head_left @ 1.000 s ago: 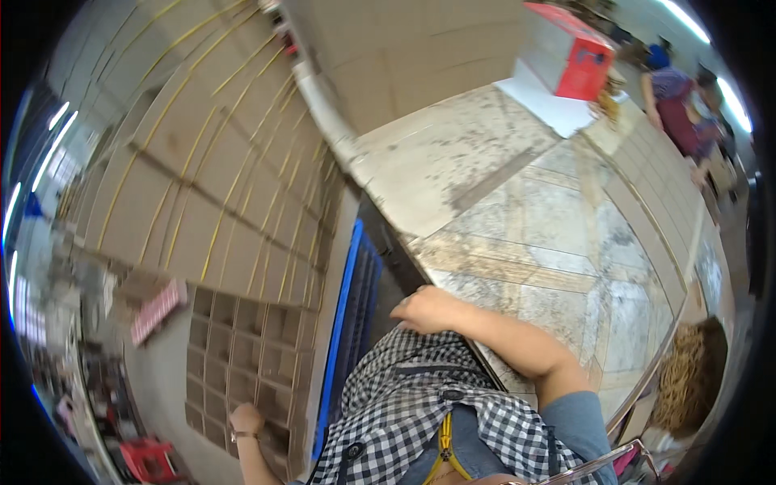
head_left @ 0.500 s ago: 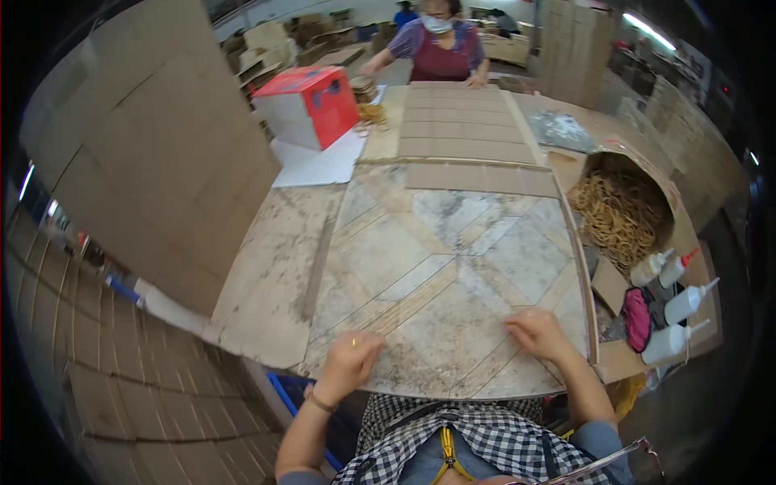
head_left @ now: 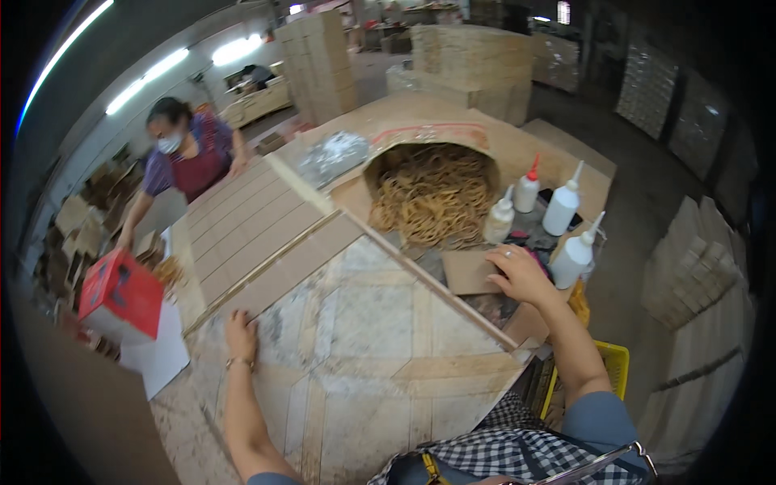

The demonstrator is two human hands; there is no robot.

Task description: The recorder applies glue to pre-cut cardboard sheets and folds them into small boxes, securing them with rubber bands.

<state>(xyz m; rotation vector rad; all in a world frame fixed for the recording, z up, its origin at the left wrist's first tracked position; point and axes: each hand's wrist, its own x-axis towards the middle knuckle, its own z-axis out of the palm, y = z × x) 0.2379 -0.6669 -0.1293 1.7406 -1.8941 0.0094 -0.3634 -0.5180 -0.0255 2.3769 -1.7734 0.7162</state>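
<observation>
On the glue-stained table (head_left: 364,388), my left hand (head_left: 240,333) presses flat, open, beside the brown panels (head_left: 259,234), while my right hand (head_left: 521,275) hovers loosely open and empty over a cardboard piece (head_left: 470,273); picking it up comes next, I'd say.

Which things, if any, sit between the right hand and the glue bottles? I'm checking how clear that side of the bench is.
Nothing visible does. The right hand rests on a cardboard piece, and the nearest glue bottle stands just to its right with open space between; the box of rubber bands lies behind, out of that path.

A heap of rubber bands (head_left: 432,194) is seen beside three white glue bottles (head_left: 563,208); a red box (head_left: 121,293) is stood near a masked co-worker (head_left: 184,153).
</observation>
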